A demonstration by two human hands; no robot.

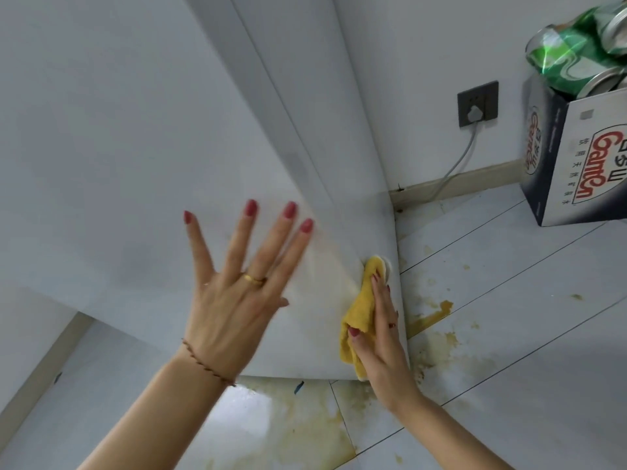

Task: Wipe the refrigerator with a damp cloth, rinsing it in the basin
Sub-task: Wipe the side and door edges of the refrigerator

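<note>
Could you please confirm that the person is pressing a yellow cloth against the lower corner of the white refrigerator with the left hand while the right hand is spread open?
Not quite: the hands are swapped. In the head view, the right hand presses the yellow terry cloth against the lower corner of the white refrigerator, while the left hand is spread open.

cloth (359, 317) on refrigerator (135, 130) corner, box (583, 157) far right
</note>
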